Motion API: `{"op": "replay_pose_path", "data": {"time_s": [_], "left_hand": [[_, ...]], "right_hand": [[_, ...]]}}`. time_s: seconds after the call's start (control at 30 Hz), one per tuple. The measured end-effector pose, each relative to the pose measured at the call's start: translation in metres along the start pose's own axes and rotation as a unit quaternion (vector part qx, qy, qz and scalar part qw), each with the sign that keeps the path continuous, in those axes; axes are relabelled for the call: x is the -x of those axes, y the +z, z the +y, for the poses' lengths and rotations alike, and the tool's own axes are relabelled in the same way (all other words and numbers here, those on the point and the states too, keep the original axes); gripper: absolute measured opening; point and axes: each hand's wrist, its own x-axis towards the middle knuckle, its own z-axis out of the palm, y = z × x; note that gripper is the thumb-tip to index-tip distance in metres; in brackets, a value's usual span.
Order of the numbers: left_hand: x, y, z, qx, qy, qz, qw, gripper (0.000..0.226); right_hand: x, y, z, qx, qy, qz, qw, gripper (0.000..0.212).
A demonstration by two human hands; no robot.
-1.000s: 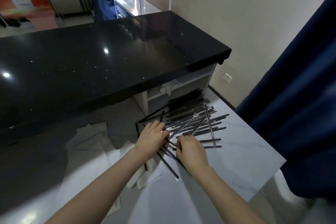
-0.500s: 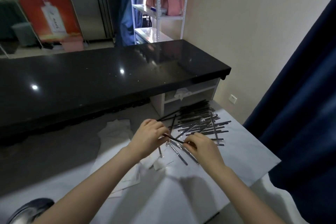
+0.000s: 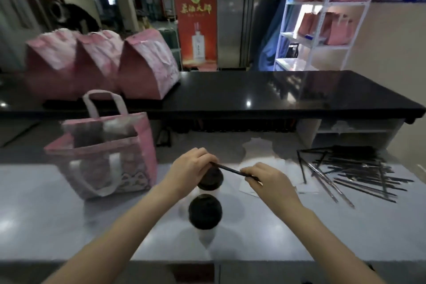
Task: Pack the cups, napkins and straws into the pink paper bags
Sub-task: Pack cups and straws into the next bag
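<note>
Red banner [image 3: 195, 21]: Chinese lettering, illegible

drink shop counter, packing side

looks like a takeaway drink shop: long black counter [image 3: 265, 94] with closed pink paper bags [image 3: 147, 67] in a row, lidded white cups [image 3: 205, 212], heap of wrapped straws [image 3: 359, 173], red advertising banner [image 3: 196, 21], white shelf [image 3: 322, 18] stocked with more pink bags.

Red banner [image 3: 195, 23]: four yellow Chinese characters beneath a round green emblem, too blurred to read reliably. No other legible text.
</note>
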Motion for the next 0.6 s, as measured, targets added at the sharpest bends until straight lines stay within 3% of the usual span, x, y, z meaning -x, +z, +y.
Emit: {"op": "replay_pose_path", "data": {"time_s": [0.17, 0.3, 0.47, 0.6], "left_hand": [[0.057, -0.074, -0.051, -0.027, -0.072, 0.030, 0.997, 0.012], [0.089, -0.116, -0.097, -0.036, -0.102, 0.053, 0.993, 0.014], [0.127, -0.168, -0.173, -0.037, -0.198, 0.106, 0.974, 0.037], [0.148, -0.190, -0.242, -0.043, -0.253, 0.061, 0.965, 0.046]], "right_hand": [[-0.044, 0.039, -0.091, 0.038, -0.125, 0.027, 0.991, 0.021], [-0.082, 0.069, -0.147, 0.045, -0.170, 0.014, 0.984, 0.017], [-0.148, 0.095, -0.205, 0.008, -0.134, 0.003, 0.991, 0.015], [-0.194, 0.122, -0.258, -0.065, -0.120, 0.001, 0.991, 0.017]]}}
